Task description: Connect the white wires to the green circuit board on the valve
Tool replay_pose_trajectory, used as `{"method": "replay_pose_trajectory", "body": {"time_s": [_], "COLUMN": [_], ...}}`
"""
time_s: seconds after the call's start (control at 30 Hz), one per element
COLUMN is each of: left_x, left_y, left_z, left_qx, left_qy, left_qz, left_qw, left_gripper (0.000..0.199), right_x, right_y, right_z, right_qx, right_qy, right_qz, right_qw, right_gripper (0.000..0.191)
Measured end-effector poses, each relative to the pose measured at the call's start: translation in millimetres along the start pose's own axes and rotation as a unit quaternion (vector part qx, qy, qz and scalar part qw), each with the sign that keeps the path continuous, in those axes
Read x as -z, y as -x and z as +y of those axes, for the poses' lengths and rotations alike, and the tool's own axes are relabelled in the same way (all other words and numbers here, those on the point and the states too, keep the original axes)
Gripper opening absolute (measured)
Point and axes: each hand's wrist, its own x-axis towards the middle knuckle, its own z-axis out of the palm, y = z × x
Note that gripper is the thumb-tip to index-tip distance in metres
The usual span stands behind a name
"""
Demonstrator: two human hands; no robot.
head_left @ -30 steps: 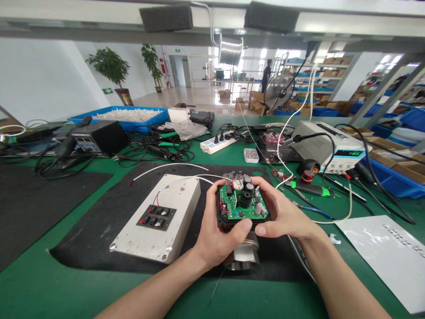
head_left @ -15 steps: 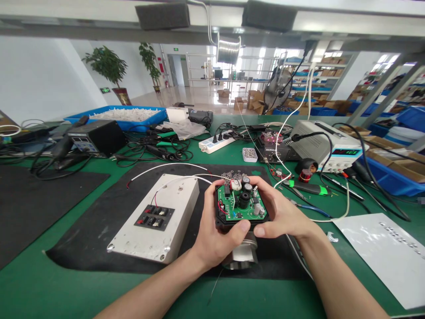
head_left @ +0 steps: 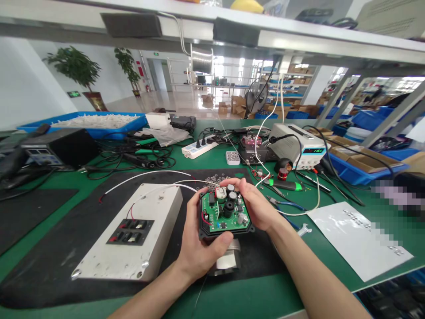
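A black housing [head_left: 206, 235] holds a green circuit board [head_left: 215, 221] with capacitors and red wires, facing up. My left hand [head_left: 199, 248] grips the housing's left side, its thumb along the front edge. At the far right corner, my right hand [head_left: 255, 204] has its fingers bent against the housing and board edge; its thumb is hidden. Below the housing shows a round metal part [head_left: 227, 261]. A white metal box [head_left: 159, 212] with a black terminal block [head_left: 130, 232] lies to the left, and thin wires run from it toward the board.
Small metal rings [head_left: 217, 180] are scattered behind the housing on the black mat [head_left: 43, 266]. To the right are a power supply [head_left: 292, 144], pliers [head_left: 288, 204], a wrench [head_left: 304, 229] and a white sheet [head_left: 352, 248]. A power strip [head_left: 199, 148] and blue tray [head_left: 141, 122] stand behind.
The view has turned right, so things appear farther left. My right thumb has left the housing's front edge, and my right fingers have shifted at its far right corner.
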Motion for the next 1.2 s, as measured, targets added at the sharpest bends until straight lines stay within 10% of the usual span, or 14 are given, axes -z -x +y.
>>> {"method": "replay_pose_trajectory", "body": {"time_s": [0.57,1.2], "left_x": [7.1,8.5], "left_y": [0,1], "left_z": [-4,-5], "left_qx": [-0.024,-0.028], "left_qy": [-0.096,-0.094], "left_qz": [0.032,0.035], "left_qw": [0.995,0.995], "left_gripper": [0.073,0.070], "right_x": [-5,-8], "right_y": [-15,-13], "right_z": [24,29], "right_qx": [-0.027,-0.011], "right_qy": [-0.002,0.023], "right_qz": [0.112,0.080], "right_qw": [0.993,0.996], "right_gripper": [0.021,0.008]}}
